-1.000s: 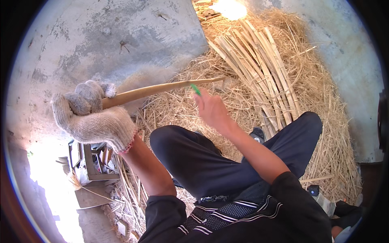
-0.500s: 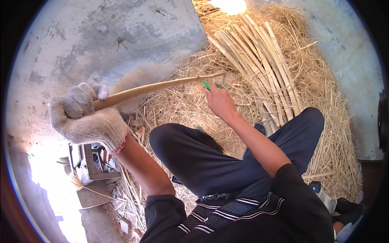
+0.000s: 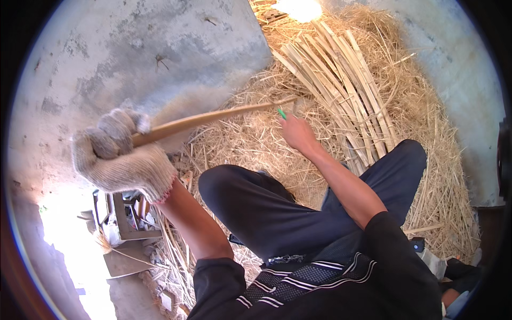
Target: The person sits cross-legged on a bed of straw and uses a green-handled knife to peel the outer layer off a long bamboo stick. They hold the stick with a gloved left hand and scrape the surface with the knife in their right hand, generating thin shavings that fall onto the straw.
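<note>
My left hand (image 3: 124, 160), in a grey knitted glove, is closed around the thick end of a long bamboo strip (image 3: 213, 116). The strip slants up to the right, over the straw, and narrows toward its far end. Close to that narrow end, my bare right hand (image 3: 300, 134) grips a tool with a green handle (image 3: 282, 113). Most of the handle is covered by the fingers, and the working end is too blurred to make out. The tool's end is beside the strip; whether they touch I cannot tell.
A bundle of split strips (image 3: 349, 88) lies on the shavings (image 3: 245, 141), under a bright light (image 3: 301, 8). My bent knees (image 3: 229, 184) are below the strip. A wooden frame (image 3: 121, 213) with clutter stands at the left. Stained pale walls (image 3: 122, 58) flank the heap.
My right hand has moved a little right and down with the green-handled tool. My left hand and the strip's thick end have shifted slightly right.
</note>
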Available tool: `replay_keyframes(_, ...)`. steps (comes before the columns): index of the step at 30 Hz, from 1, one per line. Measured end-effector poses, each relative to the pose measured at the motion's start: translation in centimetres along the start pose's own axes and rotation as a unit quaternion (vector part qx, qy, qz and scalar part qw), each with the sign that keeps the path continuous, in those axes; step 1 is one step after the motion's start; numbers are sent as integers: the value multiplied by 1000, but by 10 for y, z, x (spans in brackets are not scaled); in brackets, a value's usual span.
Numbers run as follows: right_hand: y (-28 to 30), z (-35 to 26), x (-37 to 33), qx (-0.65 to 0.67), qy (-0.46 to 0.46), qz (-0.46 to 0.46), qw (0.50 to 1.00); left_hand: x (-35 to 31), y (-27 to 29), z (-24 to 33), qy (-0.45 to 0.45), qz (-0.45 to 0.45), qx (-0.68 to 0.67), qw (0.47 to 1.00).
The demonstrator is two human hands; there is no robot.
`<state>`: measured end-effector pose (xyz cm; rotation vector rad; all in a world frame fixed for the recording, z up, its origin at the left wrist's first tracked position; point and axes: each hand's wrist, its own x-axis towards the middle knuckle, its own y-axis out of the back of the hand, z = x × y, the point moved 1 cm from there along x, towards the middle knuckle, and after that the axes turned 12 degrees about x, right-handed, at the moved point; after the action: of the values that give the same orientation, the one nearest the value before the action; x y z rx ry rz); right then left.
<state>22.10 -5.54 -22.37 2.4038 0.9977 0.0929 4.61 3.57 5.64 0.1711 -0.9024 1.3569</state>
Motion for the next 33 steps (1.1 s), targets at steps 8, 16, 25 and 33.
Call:
replay_keyframes(8, -11, -20, -12, 83, 87, 6, 993, 11, -7, -1, -43, 17, 25, 999)
replay_keyframes(16, -7, -51, -27, 50, 138, -20, 989, 11, -8, 0, -36, 70, 63, 995)
replay_keyframes(25, -3, -75, -20, 106, 29, -61, 992, 12, 0, -8, -30, 146, 71, 986)
replay_keyframes(33, -18, -34, 3, -49, 120, 56, 990, 12, 1, -9, -35, 119, 70, 990)
